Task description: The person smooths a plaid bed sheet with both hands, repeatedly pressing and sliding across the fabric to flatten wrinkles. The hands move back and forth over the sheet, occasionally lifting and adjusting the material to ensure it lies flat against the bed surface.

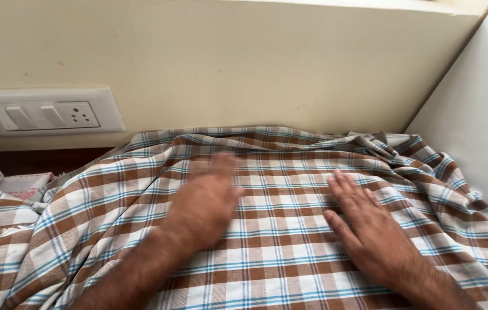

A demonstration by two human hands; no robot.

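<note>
Both hands, left (206, 204) (blurred) and right (370, 229), lie flat, unclenched, on rumpled checked cloth (290, 258).

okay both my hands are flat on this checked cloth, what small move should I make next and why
Probably sweep the left hand outward toward the wall, since the checked cloth lies bunched in folds along its far edge. The right hand rests flat, pinning the cloth.
</note>
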